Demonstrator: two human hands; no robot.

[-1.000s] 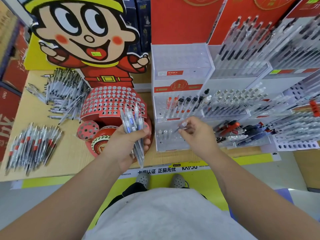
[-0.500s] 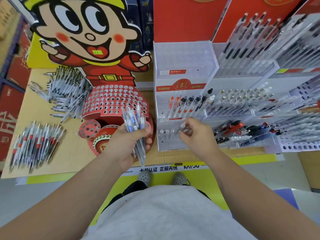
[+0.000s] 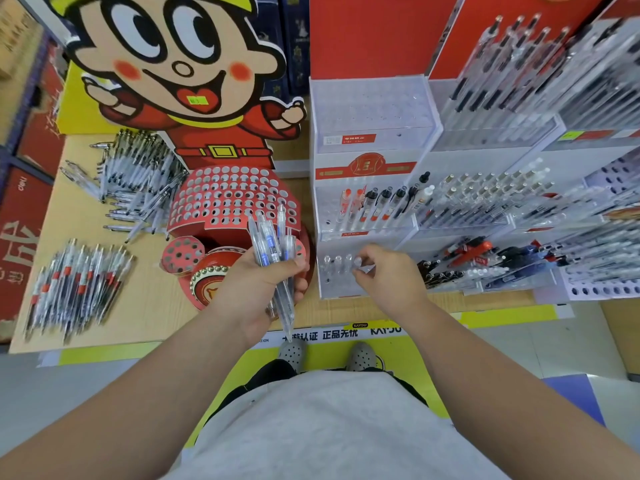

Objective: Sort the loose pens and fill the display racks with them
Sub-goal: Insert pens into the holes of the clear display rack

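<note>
The left grip (image 3: 256, 289) clasped a bundle of pens (image 3: 273, 244); the right grip (image 3: 388, 275) pinched one pen (image 3: 357, 262) in the clear rack (image 3: 372, 109) near the worktop's (image 3: 149, 306) front edge.

I've got a big cartoon cutout (image 3: 180, 64) standing at the back of the wooden tabletop (image 3: 152, 306), with a small yellow sticker (image 3: 196, 99) on its mouth. A yellow board (image 3: 79, 109) shows behind the cutout's left side. To its right stand dark blue boxes (image 3: 294, 39), then red panels (image 3: 374, 32). Far left of the cutout sit red cartons (image 3: 24, 216). Below the cutout, a white lettered strip (image 3: 346, 332) runs along the tabletop's near edge above a yellow mat (image 3: 329, 355).
</note>
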